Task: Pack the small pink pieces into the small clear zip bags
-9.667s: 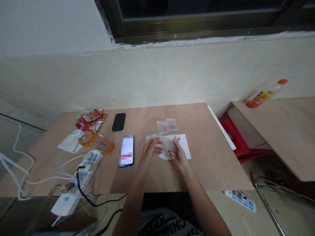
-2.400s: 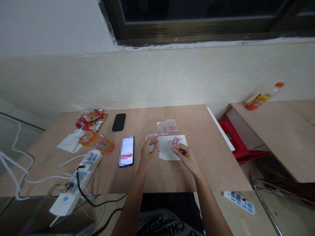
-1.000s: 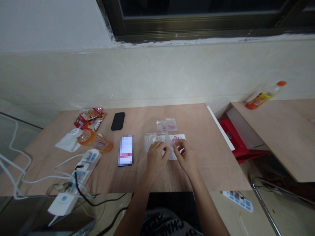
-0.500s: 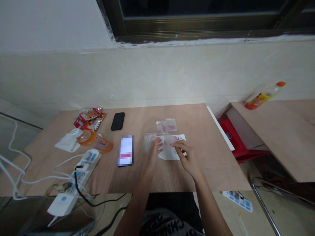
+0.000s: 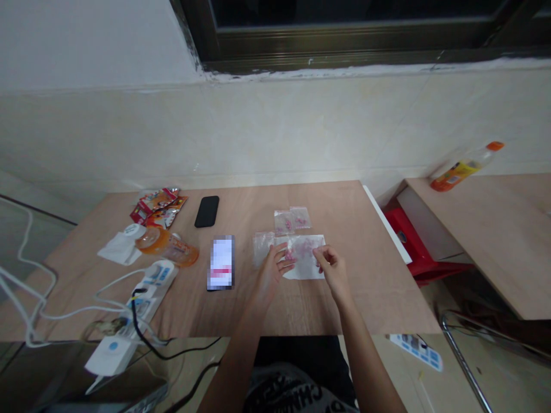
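The two hands were apart over the white paper [image 5: 303, 274], which lay on the surface [image 5: 379, 298], right of the middle, between the far and near edges. A clear bag [image 5: 298, 252] was between them, above the paper. The right hand [image 5: 334, 269] had its thumb and forefinger pinched on the bag's right side. The left hand [image 5: 271, 272] had its fingers spread at the other side; whether it gripped the bag, I could not tell. Small pink pieces [image 5: 288, 254] showed in or behind the bag. Toward the far edge lay two small packets [image 5: 291, 220], overlapping; another transparent bag [image 5: 260, 249] was just beside the left hand.
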### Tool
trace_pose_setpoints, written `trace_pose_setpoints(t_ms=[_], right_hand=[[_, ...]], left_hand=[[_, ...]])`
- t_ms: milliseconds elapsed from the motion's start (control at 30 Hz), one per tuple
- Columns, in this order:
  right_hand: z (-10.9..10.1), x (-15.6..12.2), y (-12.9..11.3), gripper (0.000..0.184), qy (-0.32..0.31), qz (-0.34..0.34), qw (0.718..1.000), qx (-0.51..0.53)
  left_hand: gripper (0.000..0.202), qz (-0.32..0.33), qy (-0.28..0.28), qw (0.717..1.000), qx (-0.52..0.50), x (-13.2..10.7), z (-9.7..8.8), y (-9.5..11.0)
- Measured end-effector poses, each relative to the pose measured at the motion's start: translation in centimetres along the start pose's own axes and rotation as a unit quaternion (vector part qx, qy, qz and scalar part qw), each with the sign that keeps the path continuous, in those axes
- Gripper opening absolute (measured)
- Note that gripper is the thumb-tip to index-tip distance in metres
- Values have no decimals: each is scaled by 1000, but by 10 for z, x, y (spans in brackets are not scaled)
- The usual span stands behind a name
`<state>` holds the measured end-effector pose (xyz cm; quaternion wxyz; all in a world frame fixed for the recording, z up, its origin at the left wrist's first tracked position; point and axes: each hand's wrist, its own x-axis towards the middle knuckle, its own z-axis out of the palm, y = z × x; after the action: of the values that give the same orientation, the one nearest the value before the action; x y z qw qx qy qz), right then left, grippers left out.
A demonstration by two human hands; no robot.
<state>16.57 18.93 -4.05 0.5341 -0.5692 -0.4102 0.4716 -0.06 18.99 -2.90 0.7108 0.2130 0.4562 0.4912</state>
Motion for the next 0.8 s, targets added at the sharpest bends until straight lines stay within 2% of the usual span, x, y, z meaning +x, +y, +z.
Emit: trace_pose_setpoints(t_ms=[133,333,533,800], right_hand=[[8,1,5,45,-18,29,998,60],[13,-2,7,47,-51,111,982,145],[19,-4,7,46,-78,126,970,190],[27,-6,12,43,-77,189,950,237]], left_hand=[[45,14,-12,1000,0,-8,2,6],[44,29,-23,999,5,-17,1,16],[47,40,-41,998,17,-22,1,23],[45,45,-24,999,16,-21,1,24]])
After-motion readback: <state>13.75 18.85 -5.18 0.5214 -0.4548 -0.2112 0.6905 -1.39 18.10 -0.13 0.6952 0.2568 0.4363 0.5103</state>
